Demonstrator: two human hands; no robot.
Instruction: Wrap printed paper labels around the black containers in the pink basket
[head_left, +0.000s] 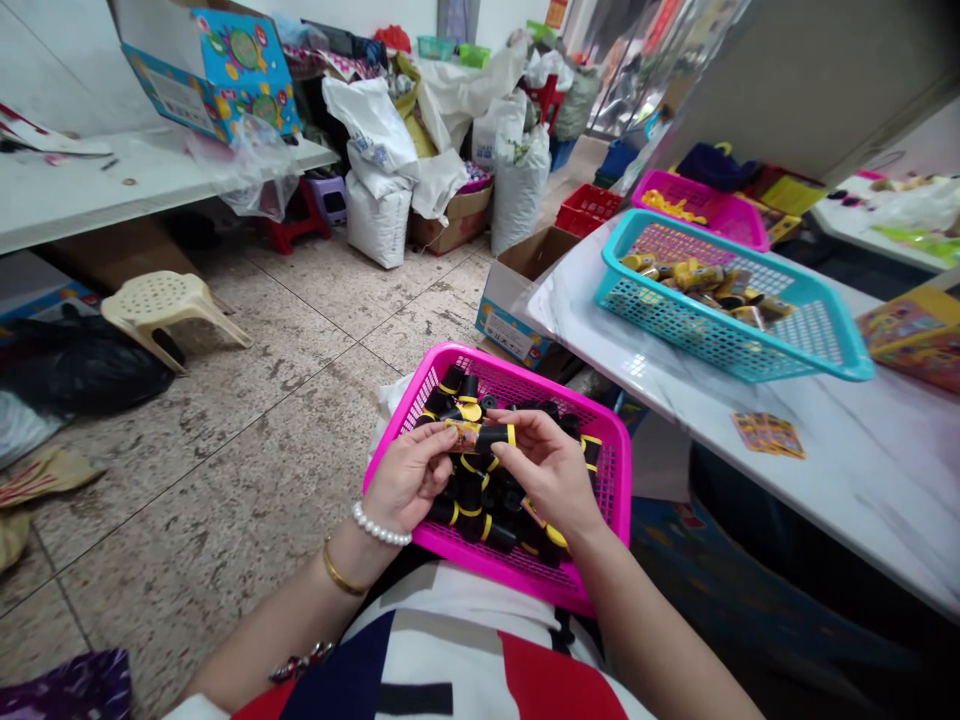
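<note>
My right hand point(553, 470) grips a small black cylinder with a yellow rim point(495, 438), held sideways between thumb and fingers. My left hand point(411, 472) pinches a colourful printed label point(463, 436) against the cylinder's left end. How much of the label is stuck down I cannot tell. Both hands are over a pink plastic basket point(616, 470) that rests on my lap. Inside it lie several more black cylinders point(501, 532) with yellow rims, jumbled together.
On the marble-patterned table point(675, 400) to the right stand a teal basket point(825, 345) of labelled cylinders and a pink basket point(754, 235) with yellow pieces. Printed labels point(769, 434) lie near its edge. A cream stool point(169, 300), white sacks point(379, 195) and an open carton point(517, 300) stand on the floor.
</note>
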